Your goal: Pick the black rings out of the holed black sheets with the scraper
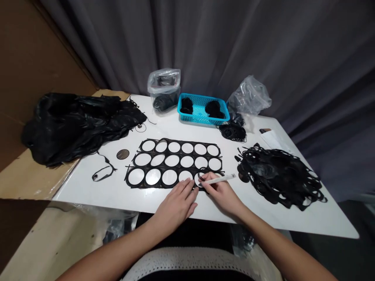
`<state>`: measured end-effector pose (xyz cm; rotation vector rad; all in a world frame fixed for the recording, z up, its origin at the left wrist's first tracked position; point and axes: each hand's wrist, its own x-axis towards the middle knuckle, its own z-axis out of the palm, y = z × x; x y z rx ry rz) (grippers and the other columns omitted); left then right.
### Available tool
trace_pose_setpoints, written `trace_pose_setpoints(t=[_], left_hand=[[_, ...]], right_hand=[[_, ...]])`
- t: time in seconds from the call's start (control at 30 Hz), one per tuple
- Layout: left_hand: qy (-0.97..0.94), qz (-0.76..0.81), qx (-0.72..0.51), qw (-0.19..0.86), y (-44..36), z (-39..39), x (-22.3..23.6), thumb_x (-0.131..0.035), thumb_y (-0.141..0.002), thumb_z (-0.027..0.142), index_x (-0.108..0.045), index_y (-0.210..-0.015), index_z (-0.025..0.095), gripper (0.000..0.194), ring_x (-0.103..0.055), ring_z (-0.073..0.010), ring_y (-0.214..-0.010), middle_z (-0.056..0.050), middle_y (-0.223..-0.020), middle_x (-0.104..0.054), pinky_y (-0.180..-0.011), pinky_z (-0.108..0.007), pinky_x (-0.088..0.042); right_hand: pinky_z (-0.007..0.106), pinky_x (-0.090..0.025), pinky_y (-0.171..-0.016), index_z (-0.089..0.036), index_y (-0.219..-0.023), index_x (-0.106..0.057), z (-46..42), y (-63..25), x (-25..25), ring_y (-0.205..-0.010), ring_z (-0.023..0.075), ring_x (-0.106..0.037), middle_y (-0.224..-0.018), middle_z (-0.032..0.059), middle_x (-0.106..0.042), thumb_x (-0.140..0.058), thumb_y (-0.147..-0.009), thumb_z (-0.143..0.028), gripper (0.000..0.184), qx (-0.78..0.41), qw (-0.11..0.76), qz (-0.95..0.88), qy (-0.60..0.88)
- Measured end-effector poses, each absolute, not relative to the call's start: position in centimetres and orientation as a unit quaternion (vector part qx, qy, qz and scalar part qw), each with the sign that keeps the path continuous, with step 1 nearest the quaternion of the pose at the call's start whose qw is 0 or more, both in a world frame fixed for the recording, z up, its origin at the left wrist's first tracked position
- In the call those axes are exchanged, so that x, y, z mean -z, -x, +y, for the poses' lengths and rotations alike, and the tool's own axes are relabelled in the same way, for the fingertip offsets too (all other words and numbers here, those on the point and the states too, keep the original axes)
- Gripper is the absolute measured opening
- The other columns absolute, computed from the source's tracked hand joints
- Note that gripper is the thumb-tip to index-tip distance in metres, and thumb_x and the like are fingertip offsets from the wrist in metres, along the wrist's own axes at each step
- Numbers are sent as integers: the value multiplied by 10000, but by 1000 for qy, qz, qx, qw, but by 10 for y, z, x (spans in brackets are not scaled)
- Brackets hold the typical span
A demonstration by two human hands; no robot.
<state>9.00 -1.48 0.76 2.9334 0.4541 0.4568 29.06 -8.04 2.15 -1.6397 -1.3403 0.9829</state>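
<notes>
Head: left hand [179, 200] partly hides strip [177, 171]

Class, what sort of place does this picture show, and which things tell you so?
Probably a small workshop: a black sheet with round holes lies on a white table, along with a heap of black strips and a blue basket holding dark pieces.

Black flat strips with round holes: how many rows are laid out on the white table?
3: the far row, the middle row, and the near row, partly hidden by the left hand and right hand.
</notes>
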Motion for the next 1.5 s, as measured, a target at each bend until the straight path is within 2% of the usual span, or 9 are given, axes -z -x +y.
trace_pose_setpoints(t=[0.4,0.53,0.67,0.87,1.0,1.1,1.2,1.3,1.5], left_hand=[[-971,160,-149,94,-89,-16,-6,-523,-964,239,-529,-1327,121,382,-474,-314,-1350,-171,-1405,-546,-1104,-484,-429],[-972,157,-148,97,-89,-16,-8,-518,-967,234,-524,-1335,127,383,-481,-315,-1344,-162,-1399,-555,-1101,-484,-430],[-972,154,-145,100,-90,-15,-7,-518,-965,226,-534,-1322,124,372,-490,-317,-1336,-156,-1382,-572,-1109,-496,-413],[-973,153,-143,100,-90,-15,-6,-504,-969,235,-541,-1316,122,367,-493,-323,-1332,-147,-1382,-577,-1104,-505,-423],[-968,152,-158,125,-81,-18,-12,-529,-963,259,-494,-1370,143,424,-439,-294,-1383,-127,-1424,-541,-1143,-473,-400],[-957,184,-183,128,-68,-20,-15,-518,-968,252,-470,-1386,128,438,-448,-288,-1375,-156,-1419,-531,-1134,-470,-416],[-948,225,-196,109,-57,-23,-13,-504,-979,253,-504,-1345,120,390,-509,-293,-1320,-170,-1357,-581,-1087,-472,-465],[-952,226,-187,90,-52,-26,-9,-498,-986,256,-519,-1335,115,377,-512,-291,-1323,-167,-1351,-596,-1084,-459,-469],[-955,229,-177,66,-53,-29,-2,-482,-989,267,-531,-1329,85,388,-521,-306,-1313,-173,-1346,-602,-1093,-453,-449]], right_hand=[[367,-461,-902,-231,-800,-497,-86,-288,-22,-1012,217,-590,-1009,50,-623,-483,-974,-279,181,-315,370,-582,652],[411,-506,-869,-238,-929,-557,-94,-282,-18,-992,248,-596,-1030,97,-637,-454,-967,-193,118,-231,340,-672,617],[448,-515,-871,-224,-1038,-599,-87,-290,-20,-1016,281,-585,-1093,125,-660,-438,-901,-110,239,-128,280,-743,594],[408,-464,-786,-222,-816,-528,-32,-378,-35,-808,255,-562,-811,85,-616,-433,-926,-230,146,-1,325,-566,758],[314,-465,-615,-239,-708,-463,-11,-387,-39,-602,187,-563,-666,16,-601,-567,-882,-390,253,-155,396,-481,767],[262,-465,-529,-228,-740,-473,-11,-348,-40,-561,144,-584,-768,21,-671,-652,-826,-486,326,-378,463,-426,680],[250,-469,-524,-214,-798,-501,-22,-304,-40,-539,114,-591,-879,30,-694,-648,-844,-493,318,-476,454,-420,625],[265,-477,-570,-213,-844,-538,-36,-277,-38,-599,133,-612,-866,18,-673,-574,-911,-431,230,-481,403,-479,614],[332,-476,-821,-225,-818,-548,-56,-262,-25,-878,202,-621,-918,33,-671,-502,-949,-298,157,-358,332,-619,615]])
